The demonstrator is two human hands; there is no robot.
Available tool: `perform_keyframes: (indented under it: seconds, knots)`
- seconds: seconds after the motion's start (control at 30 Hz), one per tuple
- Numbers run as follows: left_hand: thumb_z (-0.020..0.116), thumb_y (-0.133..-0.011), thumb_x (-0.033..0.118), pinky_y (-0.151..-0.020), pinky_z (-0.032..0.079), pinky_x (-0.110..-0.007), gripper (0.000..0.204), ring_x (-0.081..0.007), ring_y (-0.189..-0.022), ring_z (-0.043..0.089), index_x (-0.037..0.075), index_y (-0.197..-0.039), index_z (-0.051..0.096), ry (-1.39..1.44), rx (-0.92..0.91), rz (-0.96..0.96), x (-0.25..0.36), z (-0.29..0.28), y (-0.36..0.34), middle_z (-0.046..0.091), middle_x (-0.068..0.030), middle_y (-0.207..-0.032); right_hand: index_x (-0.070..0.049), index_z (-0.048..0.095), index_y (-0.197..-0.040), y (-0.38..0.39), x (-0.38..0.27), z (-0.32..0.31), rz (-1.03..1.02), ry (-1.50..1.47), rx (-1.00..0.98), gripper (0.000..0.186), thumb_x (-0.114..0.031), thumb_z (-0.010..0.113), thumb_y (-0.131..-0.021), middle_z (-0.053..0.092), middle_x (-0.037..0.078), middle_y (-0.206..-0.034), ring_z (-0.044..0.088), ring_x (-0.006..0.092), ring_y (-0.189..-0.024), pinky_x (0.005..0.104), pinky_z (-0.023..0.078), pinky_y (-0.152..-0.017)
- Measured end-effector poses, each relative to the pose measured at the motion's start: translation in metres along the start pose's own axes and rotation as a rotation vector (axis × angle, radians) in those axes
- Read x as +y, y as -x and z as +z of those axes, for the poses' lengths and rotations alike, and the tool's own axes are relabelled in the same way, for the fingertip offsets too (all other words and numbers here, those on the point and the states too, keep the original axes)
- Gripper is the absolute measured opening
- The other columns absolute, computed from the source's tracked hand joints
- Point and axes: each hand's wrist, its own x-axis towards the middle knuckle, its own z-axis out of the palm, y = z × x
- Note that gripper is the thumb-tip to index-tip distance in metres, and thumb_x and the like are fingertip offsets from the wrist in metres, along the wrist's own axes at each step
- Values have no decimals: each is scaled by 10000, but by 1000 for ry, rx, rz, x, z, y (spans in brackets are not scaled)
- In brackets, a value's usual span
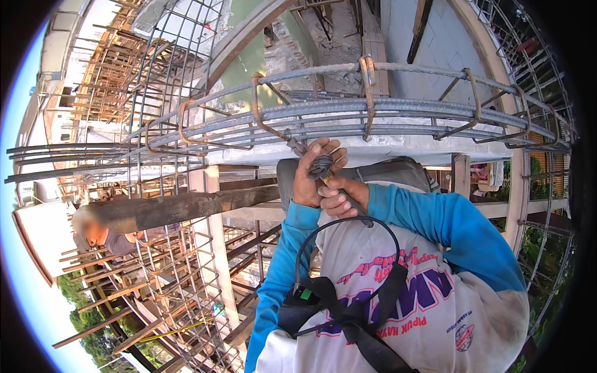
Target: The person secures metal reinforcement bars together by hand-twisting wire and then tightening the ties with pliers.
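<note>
Both my hands meet in front of my chest, just below a cage of steel rebar [410,107]. A small dark coil of wire [320,166] lies in the palm of my left hand [303,188], its fingers curled upward around it. My right hand [342,196] is closed around a dark hand tool [357,208] whose rounded handle end sticks out toward my shirt. The tool's working end is hidden by my hands, so I cannot tell its exact kind. Close above the left fingertips, a greyish piece [296,147] sits against the lower bars.
Bent steel stirrups [368,93] ring the long bars. A thick wooden beam [186,208] runs in from the left, near another person [93,227]. Upright rebar grids [177,50] and timber scaffolding [149,286] stand around. A black strap [354,323] with a cable crosses my chest.
</note>
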Motion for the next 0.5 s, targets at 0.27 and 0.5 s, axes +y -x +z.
perform_keyframes:
  seconds: [0.27, 0.5]
  knots:
    - [440, -930, 214, -528, 490, -246, 231, -157, -678, 614, 38, -1033, 548, -173, 124, 134, -8, 4, -9, 617, -113, -812, -88, 546, -995, 27, -24, 27, 198, 509, 492, 331, -359, 635, -827, 515, -19, -746, 537, 98, -684, 280, 489, -553]
    - [389, -873, 61, -603, 506, -299, 185, -199, -701, 612, 13, -1029, 474, -282, 140, 260, -23, -19, -25, 633, -162, -881, 41, 496, -1107, 20, 9, -12, -372, 1732, 1064, 412, -205, 608, -797, 616, 277, -934, 595, 452, -879, 473, 480, -744]
